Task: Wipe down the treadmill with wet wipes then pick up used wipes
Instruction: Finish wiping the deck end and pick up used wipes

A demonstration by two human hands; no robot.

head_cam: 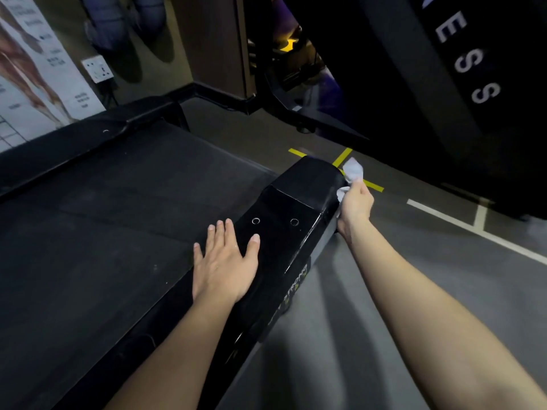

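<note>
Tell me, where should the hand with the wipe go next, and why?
Probably slide the right hand with the wipe along the outer face of the side rail, toward the body. The wipe sits at the rail's far end, so that face likely needs wiping, and the left hand rests flat on top.

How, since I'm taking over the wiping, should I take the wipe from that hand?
Pinch the loose bunched end of the wipe sticking out beyond the right hand, coming in over the floor; the side rail blocks the other side, and the hand covers the rest.

Black treadmill (124,202) on grey floor (429,232)
</note>
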